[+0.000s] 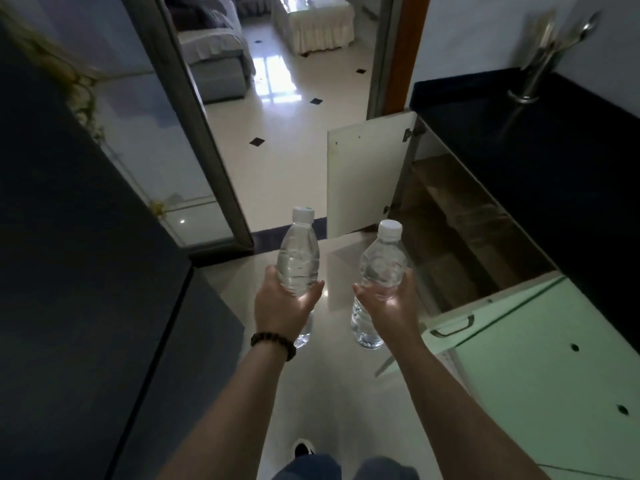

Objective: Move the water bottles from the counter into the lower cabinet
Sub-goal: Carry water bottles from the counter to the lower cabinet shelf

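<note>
Clear plastic left bottle (298,258) and right bottle (380,271), white-capped, upright, held in mid-air above the floor (298,157) | left hand (284,303), right hand (389,306): arms outstretched, fingers wrapped round each middle, mostly hidden behind | lower cabinet (460,230) open at right beneath dark table (540,157); interior dim

left bottle (298,261): lower half hidden behind left hand (284,306) | right bottle (379,271): middle covered by right hand (391,308) | fingers: wrapped out of sight | cabinet interior (460,233): dim, contents unclear | utensil holder (540,64): blurred | shoe (304,448): partly hidden
</note>
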`<state>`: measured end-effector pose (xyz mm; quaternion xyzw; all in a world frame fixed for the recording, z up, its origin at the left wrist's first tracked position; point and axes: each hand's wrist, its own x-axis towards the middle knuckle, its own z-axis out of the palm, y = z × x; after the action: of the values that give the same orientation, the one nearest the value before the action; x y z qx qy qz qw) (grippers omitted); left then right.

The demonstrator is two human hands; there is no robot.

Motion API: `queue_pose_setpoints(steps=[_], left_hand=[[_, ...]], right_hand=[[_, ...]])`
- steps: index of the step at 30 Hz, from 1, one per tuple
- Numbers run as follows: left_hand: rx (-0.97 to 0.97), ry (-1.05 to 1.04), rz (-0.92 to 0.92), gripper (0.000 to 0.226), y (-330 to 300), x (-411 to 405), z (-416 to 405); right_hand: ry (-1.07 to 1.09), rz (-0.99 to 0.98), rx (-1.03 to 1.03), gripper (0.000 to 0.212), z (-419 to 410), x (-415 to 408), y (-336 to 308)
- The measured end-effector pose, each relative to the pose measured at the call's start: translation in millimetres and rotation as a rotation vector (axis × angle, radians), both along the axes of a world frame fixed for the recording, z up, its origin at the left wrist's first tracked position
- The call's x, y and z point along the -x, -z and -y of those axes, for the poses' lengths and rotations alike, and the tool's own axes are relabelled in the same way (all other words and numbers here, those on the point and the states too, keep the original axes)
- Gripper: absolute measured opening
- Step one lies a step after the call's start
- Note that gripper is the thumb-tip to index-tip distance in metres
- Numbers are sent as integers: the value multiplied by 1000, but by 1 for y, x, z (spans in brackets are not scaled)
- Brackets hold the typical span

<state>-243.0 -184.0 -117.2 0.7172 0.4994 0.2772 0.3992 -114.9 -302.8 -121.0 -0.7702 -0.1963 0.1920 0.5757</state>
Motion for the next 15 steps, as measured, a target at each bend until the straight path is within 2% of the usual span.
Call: queue_pose_setpoints(steps=[9, 13, 15], left_hand=[[270, 270, 21, 42, 28, -122, -80], [346, 411, 13, 55, 51, -185, -108], [341, 481, -19, 52, 57, -221, -126]], right_hand=[[353, -59, 46, 58, -50, -83, 15], [503, -84, 76, 59, -73, -133, 33], [567, -112, 91, 58, -91, -159, 41]])
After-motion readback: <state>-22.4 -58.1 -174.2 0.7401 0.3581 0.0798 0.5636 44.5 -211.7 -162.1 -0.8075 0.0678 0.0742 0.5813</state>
